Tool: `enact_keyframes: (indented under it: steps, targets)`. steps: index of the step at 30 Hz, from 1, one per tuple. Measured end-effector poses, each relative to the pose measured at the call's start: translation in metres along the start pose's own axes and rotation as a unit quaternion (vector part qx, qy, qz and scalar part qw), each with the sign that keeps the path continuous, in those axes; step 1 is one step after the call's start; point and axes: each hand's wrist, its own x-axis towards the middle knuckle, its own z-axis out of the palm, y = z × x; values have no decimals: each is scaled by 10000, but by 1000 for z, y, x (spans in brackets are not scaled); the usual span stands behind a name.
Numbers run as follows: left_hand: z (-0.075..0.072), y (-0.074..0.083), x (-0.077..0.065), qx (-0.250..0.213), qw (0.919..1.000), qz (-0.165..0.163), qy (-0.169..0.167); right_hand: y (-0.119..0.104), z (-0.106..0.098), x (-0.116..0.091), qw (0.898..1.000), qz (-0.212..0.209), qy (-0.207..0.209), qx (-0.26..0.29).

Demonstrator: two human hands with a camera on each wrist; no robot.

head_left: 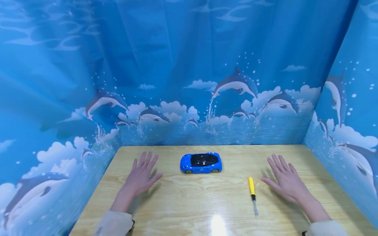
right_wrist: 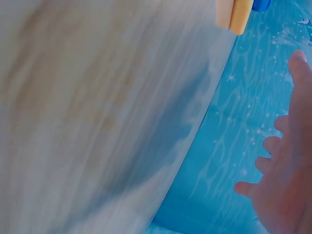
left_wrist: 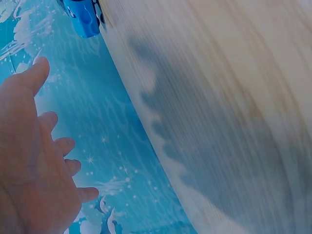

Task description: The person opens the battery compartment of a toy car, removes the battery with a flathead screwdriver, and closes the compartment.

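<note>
A blue toy car [head_left: 201, 163] with a black roof stands on its wheels toward the back middle of the table. To its left my left hand [head_left: 141, 179] hovers palm down, its fingers straight and spread, holding nothing. A screwdriver [head_left: 252, 196] with a yellow handle lies right of the middle, its metal tip toward me. My right hand [head_left: 285, 180] is just right of the screwdriver, also palm down with spread fingers and nothing in it. In the left wrist view the car [left_wrist: 84, 17] shows at the top; the right wrist view catches the yellow handle [right_wrist: 241, 15].
The light wood-grain table [head_left: 183, 203] has its back edge against a blue curtain [head_left: 177, 82] printed with dolphins and clouds. More of this curtain closes in the left and right sides. Both hands cast shadows on the tabletop.
</note>
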Motion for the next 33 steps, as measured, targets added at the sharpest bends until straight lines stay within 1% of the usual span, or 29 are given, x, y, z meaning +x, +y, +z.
enact_keyframes:
  steps: [8, 18, 23, 26, 31, 33]
  targets:
    - [6, 14, 13, -173, 9998, 79, -60, -21, 4, 18, 9994, 32, -300, 195]
    - [13, 32, 27, -353, 9987, 77, -348, -48, 12, 36, 9974, 17, -546, 470]
    - [17, 39, 33, -413, 9978, 134, -496, -59, 18, 43, 9974, -63, -569, 442]
    - [20, 45, 36, -491, 9970, 180, -575, -64, 23, 48, 9970, -123, -543, 540]
    - [23, 53, 40, -746, 9953, 206, -584, -72, 31, 56, 9958, -166, -554, 709]
    - [26, 55, 41, -778, 9951, 193, -572, -75, 35, 59, 9952, -175, -586, 762]
